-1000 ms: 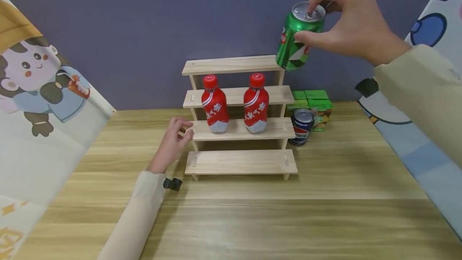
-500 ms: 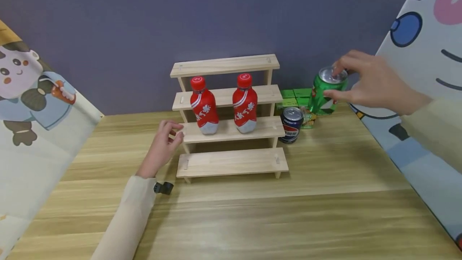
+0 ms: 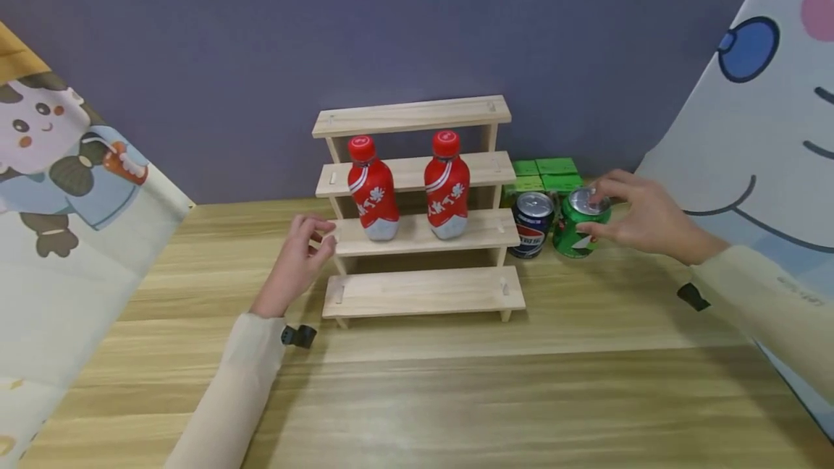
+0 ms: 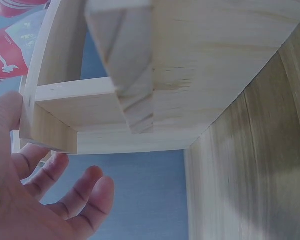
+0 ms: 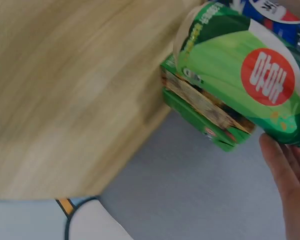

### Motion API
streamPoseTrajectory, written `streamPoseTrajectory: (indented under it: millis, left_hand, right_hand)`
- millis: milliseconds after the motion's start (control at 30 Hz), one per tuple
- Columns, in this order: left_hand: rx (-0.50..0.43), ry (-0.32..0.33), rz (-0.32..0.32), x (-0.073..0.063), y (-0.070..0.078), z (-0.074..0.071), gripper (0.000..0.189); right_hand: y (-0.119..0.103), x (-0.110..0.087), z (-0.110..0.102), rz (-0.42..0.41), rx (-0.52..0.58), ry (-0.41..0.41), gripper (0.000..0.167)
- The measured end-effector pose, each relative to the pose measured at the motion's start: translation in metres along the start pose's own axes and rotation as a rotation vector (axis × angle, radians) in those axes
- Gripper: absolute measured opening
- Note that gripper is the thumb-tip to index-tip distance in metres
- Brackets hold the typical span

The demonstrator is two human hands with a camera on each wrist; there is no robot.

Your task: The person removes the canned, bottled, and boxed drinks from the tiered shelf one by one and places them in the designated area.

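My right hand (image 3: 641, 219) grips a green soda can (image 3: 573, 237) by its upper part, thumb at the near side and fingers at the silver lid. The can stands upright at table level, right beside a dark blue cola can (image 3: 531, 229). In the right wrist view the green can (image 5: 225, 60) shows a red round logo. My left hand (image 3: 295, 266) pinches the left end of a wooden stepped rack (image 3: 423, 292), with the thumb (image 4: 9, 111) over a board's end and fingers under it. Two red-capped bottles, one left (image 3: 376, 197) and one right (image 3: 447, 194), stand on the rack's second-lowest step.
Green boxes (image 3: 554, 174) sit behind the cans, by the rack's right side. A dark blue-grey panel (image 3: 417, 27) rises behind the rack. Cartoon-printed panels flank the wood-grain table (image 3: 443, 404), one left (image 3: 85, 158) and one right (image 3: 782, 158).
My right hand has brought the green can down from above the rack's top right to beside the blue can. The left hand stays at the rack's left end. The head view shifted slightly.
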State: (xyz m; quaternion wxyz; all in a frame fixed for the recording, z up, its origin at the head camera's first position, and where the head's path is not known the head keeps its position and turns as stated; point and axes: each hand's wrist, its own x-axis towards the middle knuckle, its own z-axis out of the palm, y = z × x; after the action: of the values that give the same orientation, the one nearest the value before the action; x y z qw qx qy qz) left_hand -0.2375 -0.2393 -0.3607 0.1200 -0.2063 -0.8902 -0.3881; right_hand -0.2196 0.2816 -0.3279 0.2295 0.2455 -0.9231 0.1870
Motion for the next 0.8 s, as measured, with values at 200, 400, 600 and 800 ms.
streamPoseTrajectory:
  millis: [200,400,600,800]
  left_hand:
    - [-0.010,0.002,0.003,0.000,0.002,0.001,0.022]
    - [-0.012,0.000,0.006,0.000,0.005,0.000,0.021]
    - [-0.002,0.000,-0.005,-0.002,0.008,-0.002,0.021]
    - [0.007,-0.002,-0.010,-0.003,0.008,-0.003,0.021]
  right_hand:
    - [0.008,-0.003,0.013,0.058,0.045,-0.012,0.035]
    - [0.013,-0.006,0.018,0.085,0.040,-0.008,0.036]
    - [0.017,-0.003,0.023,0.025,0.071,0.002,0.035]
    - [0.015,-0.001,0.024,0.046,0.114,-0.027,0.039]
